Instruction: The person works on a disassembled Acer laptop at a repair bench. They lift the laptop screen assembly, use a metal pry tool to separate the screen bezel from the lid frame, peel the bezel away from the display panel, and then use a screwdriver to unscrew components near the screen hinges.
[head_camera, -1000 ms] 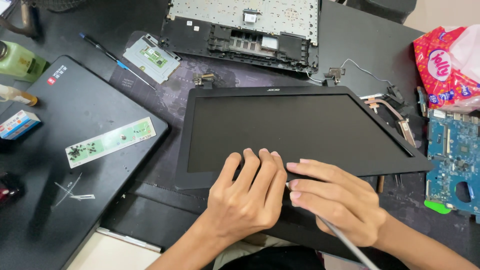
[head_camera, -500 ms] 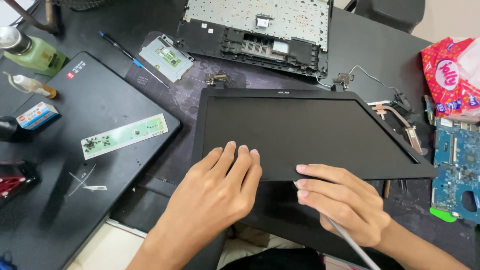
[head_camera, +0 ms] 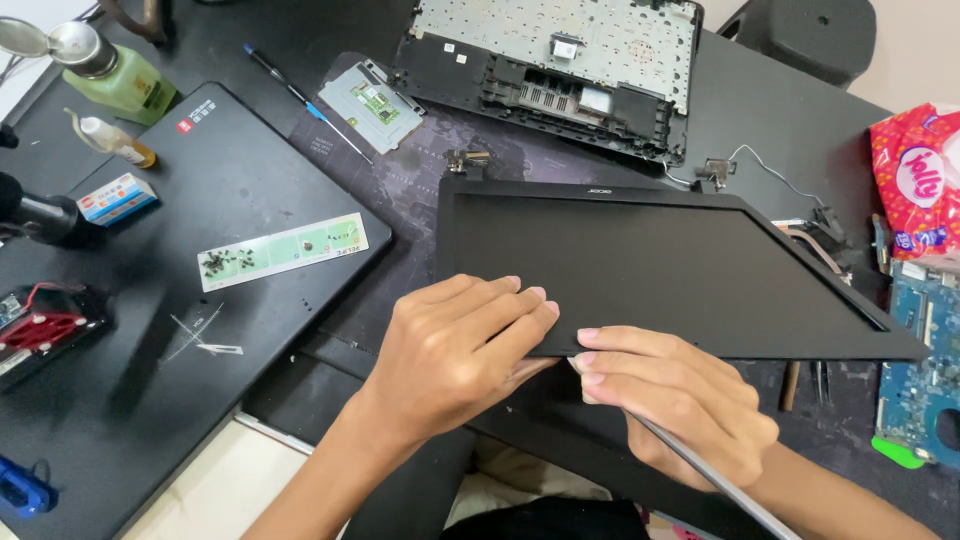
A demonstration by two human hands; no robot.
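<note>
Since 0.5 s ago, left hand (head_camera: 450,355) has been slid rightward along the screen panel's (head_camera: 640,270) near edge; fingers (head_camera: 520,310) are now laid flat, uncurled, on the bezel beside the right hand (head_camera: 670,410). Right fingers are closed round 1 thin metal pry tool (head_camera: 720,480), tip at the bezel seam. Panel lies mid-worktop (head_camera: 780,130), tilted. Also seen: 1 closed laptop (head_camera: 180,300) w/ 1 screw strip (head_camera: 283,250) on top, 1 keyboard chassis (head_camera: 560,60) behind, 1 blue circuit board (head_camera: 925,370) at right.
</note>
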